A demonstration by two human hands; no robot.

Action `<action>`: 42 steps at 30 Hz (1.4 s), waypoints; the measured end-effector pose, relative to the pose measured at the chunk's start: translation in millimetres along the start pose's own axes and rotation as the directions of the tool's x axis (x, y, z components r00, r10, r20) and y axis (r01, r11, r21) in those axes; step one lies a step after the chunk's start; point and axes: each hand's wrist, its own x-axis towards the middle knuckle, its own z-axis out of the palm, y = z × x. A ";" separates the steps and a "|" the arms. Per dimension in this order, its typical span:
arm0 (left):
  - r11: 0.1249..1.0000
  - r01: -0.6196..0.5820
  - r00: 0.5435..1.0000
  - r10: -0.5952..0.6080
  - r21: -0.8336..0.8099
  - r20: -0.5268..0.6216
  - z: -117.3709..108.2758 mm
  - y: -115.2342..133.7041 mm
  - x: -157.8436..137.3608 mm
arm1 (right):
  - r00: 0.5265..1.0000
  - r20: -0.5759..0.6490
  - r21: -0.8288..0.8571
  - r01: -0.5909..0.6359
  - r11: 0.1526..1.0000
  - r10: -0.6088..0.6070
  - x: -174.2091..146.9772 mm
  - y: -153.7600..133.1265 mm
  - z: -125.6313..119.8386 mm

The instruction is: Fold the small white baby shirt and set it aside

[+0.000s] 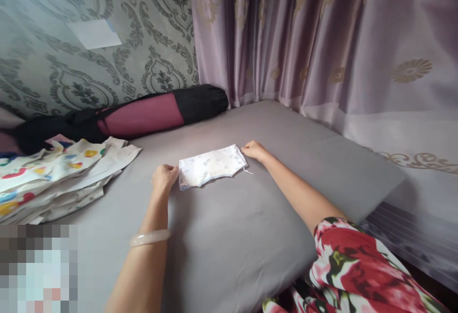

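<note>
A small folded white garment with a faint pale print lies flat on the grey bed sheet. Its lower edge is uneven, and a thin white tie sticks out at the right end. At its left end, my left hand is closed, with thumb and fingers pinching the edge. My right hand is closed too, fingertips pinched at the right end near the upper corner. A pale bangle circles my left wrist.
To the left lies a stack of white clothes with colourful prints. Behind it, a long black and maroon bag rests along the patterned wall. Mauve curtains hang behind the bed's far and right edges. A pixelated patch covers the lower left corner.
</note>
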 end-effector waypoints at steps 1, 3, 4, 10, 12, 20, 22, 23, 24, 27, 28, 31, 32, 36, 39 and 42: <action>1.000 0.006 1.000 -0.005 -0.004 0.008 0.3 0.1 0.2 | 1.000 0.005 -0.012 -0.003 1.000 0.003 0.0 -0.8 0.4; 1.000 0.010 1.000 -0.009 -0.014 0.012 1.7 1.4 0.0 | 1.000 0.012 -0.032 -0.007 0.999 0.007 0.0 -3.0 1.2; 1.000 0.011 1.000 -0.011 -0.027 0.009 2.6 2.5 -0.4 | 1.000 0.016 -0.040 -0.006 0.999 0.007 0.0 -4.4 1.6; 0.988 0.035 0.999 -0.033 -0.152 0.017 8.1 9.3 -1.7 | 0.999 0.034 -0.038 0.025 0.999 -0.024 0.6 -14.1 6.7; 0.983 0.036 0.999 -0.033 -0.182 0.021 8.2 10.7 -1.4 | 0.999 0.031 -0.020 0.030 0.999 -0.030 0.5 -16.4 7.9; 0.948 0.025 0.998 -0.007 -0.318 0.058 -4.5 15.0 -10.2 | 0.999 0.047 0.093 -0.029 0.995 0.025 -0.4 -20.4 7.6; 0.935 0.018 0.997 0.012 -0.353 0.083 -9.0 16.2 -13.9 | 0.998 0.061 0.120 -0.030 0.992 0.023 -1.4 -20.9 7.6; 0.931 0.024 0.995 0.012 -0.364 0.095 -11.1 17.2 -15.4 | 0.998 0.066 0.133 -0.029 0.991 0.020 -2.3 -21.1 7.4; 0.929 0.035 0.994 0.005 -0.369 0.108 -13.0 18.4 -16.9 | 0.997 0.070 0.145 -0.026 0.989 0.016 -3.5 -21.4 7.2; 0.925 0.059 0.991 -0.008 -0.376 0.133 -18.0 23.9 -20.9 | 0.997 0.076 0.181 -0.012 0.983 -0.002 -7.0 -21.7 5.6; 0.922 0.059 0.991 -0.007 -0.382 0.136 -19.8 26.1 -22.3 | 0.997 0.073 0.195 -0.007 0.981 -0.007 -7.9 -21.6 4.8; 0.914 0.051 0.992 0.000 -0.401 0.126 -26.0 33.8 -27.3 | 0.999 0.052 0.239 0.002 0.971 -0.015 -8.7 -20.0 1.8; 0.912 0.048 0.992 0.003 -0.408 0.123 -28.3 36.7 -29.0 | 0.999 0.042 0.255 0.003 0.967 -0.014 -8.4 -19.0 0.6; 0.905 0.039 0.993 0.014 -0.424 0.121 -36.2 51.8 -35.5 | 1.000 -0.002 0.306 0.001 0.952 -0.001 -6.0 -12.2 -7.6; 0.895 0.016 0.992 0.043 -0.445 0.121 -36.9 69.3 -40.5 | 0.999 -0.035 0.332 -0.012 0.943 0.025 -4.9 -2.4 -20.0; 0.872 -0.029 0.990 0.093 -0.488 0.107 -29.7 91.3 -46.4 | 0.995 -0.063 0.344 -0.049 0.938 0.075 -5.5 11.5 -38.8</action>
